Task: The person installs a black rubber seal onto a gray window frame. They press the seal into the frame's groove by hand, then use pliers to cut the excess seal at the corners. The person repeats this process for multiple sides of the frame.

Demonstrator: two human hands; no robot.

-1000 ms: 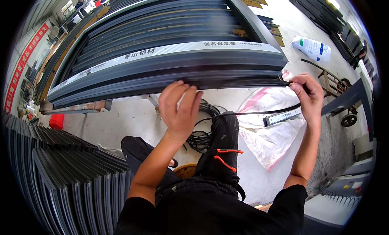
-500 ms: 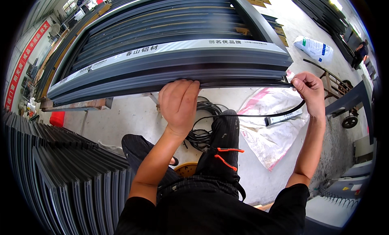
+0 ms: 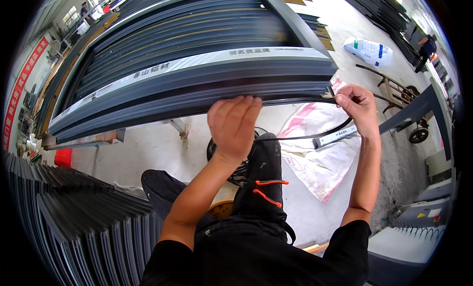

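A dark grey metal frame (image 3: 197,92) with a strip of printed white film along its top lies in front of me. At its near edge my left hand (image 3: 234,128) curls its fingers, held together, over a black rubber strip (image 3: 301,101); the thumb is hidden. By the frame's right corner my right hand (image 3: 359,108) pinches the same strip between thumb and fingers. From there the strip loops below the frame toward a black coil (image 3: 213,149) on the floor, partly hidden by my left hand. Orange-handled pliers (image 3: 268,198) rest on my right thigh.
Dark profiles (image 3: 93,232) stand stacked at the left. A white sack (image 3: 315,175) with a short profile piece (image 3: 340,134) on it lies below the frame. To the right are a wheeled cart (image 3: 391,91) and a white bag (image 3: 368,52). A person (image 3: 427,52) stands far right.
My left hand has slid rightward along the frame's near edge, closer to my right hand. The right hand keeps its pinch on the rubber strip. The whole view has shifted slightly.
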